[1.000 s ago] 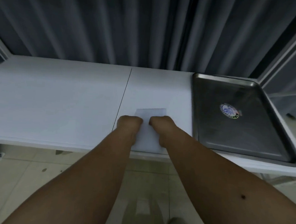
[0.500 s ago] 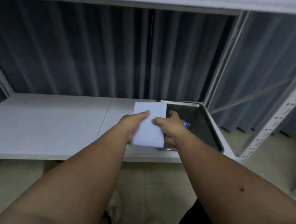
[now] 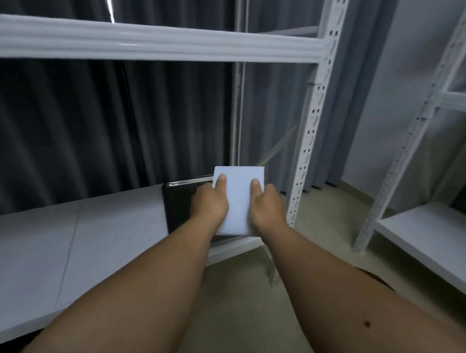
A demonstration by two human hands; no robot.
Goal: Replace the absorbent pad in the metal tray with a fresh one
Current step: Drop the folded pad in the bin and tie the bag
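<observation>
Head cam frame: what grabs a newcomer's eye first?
The white pad, centre frame, held in the air by the left hand and right hand, thumbs on top. Behind it, the dark metal tray sits at the shelf's right end, and a white shelf beam crosses the top.

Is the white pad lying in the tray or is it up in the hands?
Up in the hands. The white pad is pinched by the left hand and right hand, thumbs on top, in front of the metal tray.
</observation>
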